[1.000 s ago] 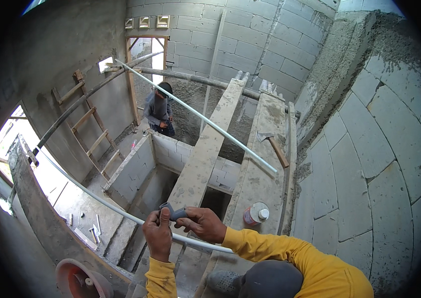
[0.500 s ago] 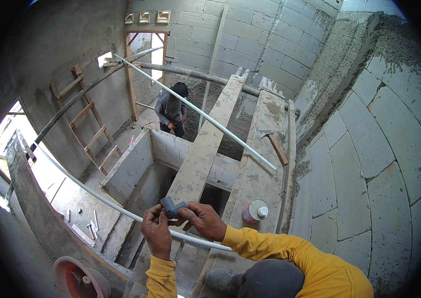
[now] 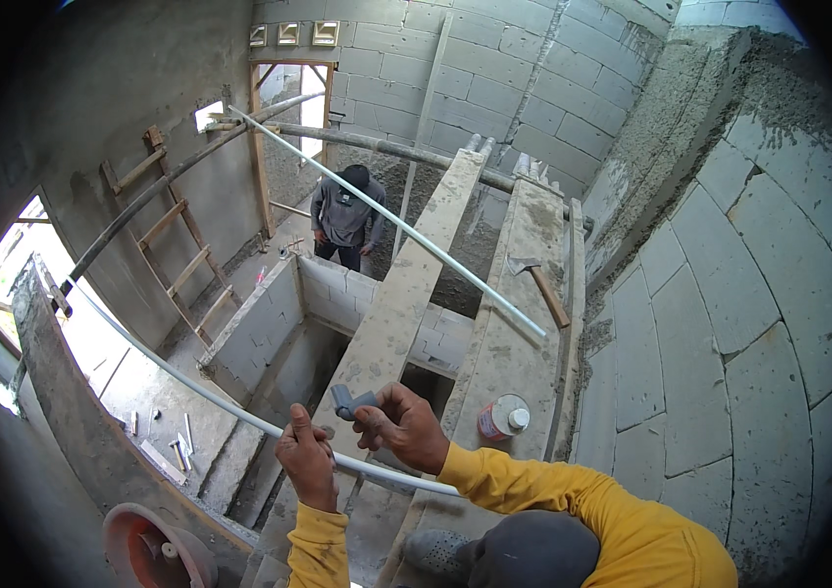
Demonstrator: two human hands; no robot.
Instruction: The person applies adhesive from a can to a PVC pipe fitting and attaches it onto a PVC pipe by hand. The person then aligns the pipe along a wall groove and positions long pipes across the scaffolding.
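Off to the right of the right hand [image 3: 402, 428] stands a wall of large pale blocks [image 3: 700, 323], the biggest thing around. Ahead of both hands, two mortar-spotted planks run away side by side: the middle plank [image 3: 426, 255] leads off almost straight beyond the right hand, and the right plank [image 3: 494, 358] lies farther to the right. A curved white pipe [image 3: 200, 387] sweeps in from the far left, passes at the left hand [image 3: 306, 461] and continues below the right one. Well ahead, a straight pale pipe [image 3: 416, 235] slants across both planks. Far ahead to the left, a wooden ladder [image 3: 178, 235] leans on a wall; right of it stands a person in grey [image 3: 347, 220]. Below and left of the left hand sits a reddish bucket [image 3: 196, 559]. Ahead and right of the right hand, a hatchet [image 3: 548, 294] rests on the right plank.

The left hand has its thumb raised and fingers curled; whether they close around the curved pipe, I cannot tell. Just right of the right hand stands a white-capped tin [image 3: 490, 423]. Smallest, a grey elbow fitting [image 3: 344, 402] is pinched between the right hand's thumb and fingers, above the left hand.
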